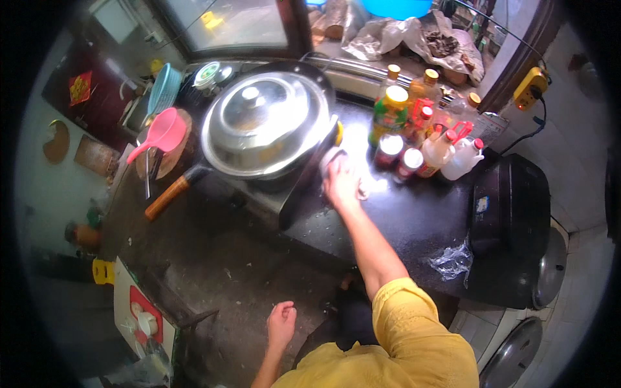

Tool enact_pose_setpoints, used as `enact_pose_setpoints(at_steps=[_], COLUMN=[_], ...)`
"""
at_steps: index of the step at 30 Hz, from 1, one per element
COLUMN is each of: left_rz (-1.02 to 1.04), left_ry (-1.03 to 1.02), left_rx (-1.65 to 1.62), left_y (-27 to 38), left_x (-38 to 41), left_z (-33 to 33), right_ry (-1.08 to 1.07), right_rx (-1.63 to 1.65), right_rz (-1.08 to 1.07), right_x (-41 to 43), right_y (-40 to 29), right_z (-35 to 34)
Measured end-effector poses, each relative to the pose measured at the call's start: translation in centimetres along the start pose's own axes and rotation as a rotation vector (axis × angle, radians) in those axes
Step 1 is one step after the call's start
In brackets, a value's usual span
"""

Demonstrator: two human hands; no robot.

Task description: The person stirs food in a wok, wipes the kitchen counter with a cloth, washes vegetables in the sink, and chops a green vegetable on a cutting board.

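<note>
My right hand (pixel 341 182) presses a pale cloth (pixel 333 159) onto the dark countertop (pixel 402 208), between the stove and a group of bottles. The fingers lie over the cloth, and part of it shows beyond them. Left of this hand, a wok with a wooden handle (pixel 167 198) sits on the stove under a shiny domed metal lid (pixel 264 123). A dark upright panel (pixel 308 182) stands along the stove's right side. Low in front of my body hangs my left hand (pixel 281 321), its fingers loosely curled with nothing visible in them.
Several sauce and oil bottles (pixel 390 114) and two lidded jars (pixel 409 164) stand right of the cloth. Farther right are crumpled plastic film (pixel 453 261) and a black case (pixel 512 208). A pink ladle (pixel 165 131) rests on a round wooden board (pixel 182 145) at left.
</note>
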State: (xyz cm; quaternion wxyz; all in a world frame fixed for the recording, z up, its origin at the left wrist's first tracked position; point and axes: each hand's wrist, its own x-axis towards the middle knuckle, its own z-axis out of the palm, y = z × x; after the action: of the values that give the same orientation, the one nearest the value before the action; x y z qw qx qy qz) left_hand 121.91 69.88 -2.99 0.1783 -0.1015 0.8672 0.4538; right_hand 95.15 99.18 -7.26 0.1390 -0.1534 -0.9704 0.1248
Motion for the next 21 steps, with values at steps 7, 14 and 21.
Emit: enact_pose_setpoints(at_steps=[7, 14, 21], left_rz=[-0.043, -0.107, -0.028], left_ry=[0.090, 0.068, 0.038], left_rx=[-0.015, -0.067, -0.033], left_y=[-4.1, -6.6, -7.2], left_x=[-3.6, -4.9, -6.4], left_z=[-1.8, -1.2, -0.7], right_ry=[-0.271, -0.176, 0.028], right_rx=[0.341, 0.328, 0.142], right_rz=[-0.485, 0.060, -0.105], right_x=[-15.0, -4.9, -11.1], right_y=[-4.8, 6.3, -0.1], right_z=[-0.4, -8.0, -2.5])
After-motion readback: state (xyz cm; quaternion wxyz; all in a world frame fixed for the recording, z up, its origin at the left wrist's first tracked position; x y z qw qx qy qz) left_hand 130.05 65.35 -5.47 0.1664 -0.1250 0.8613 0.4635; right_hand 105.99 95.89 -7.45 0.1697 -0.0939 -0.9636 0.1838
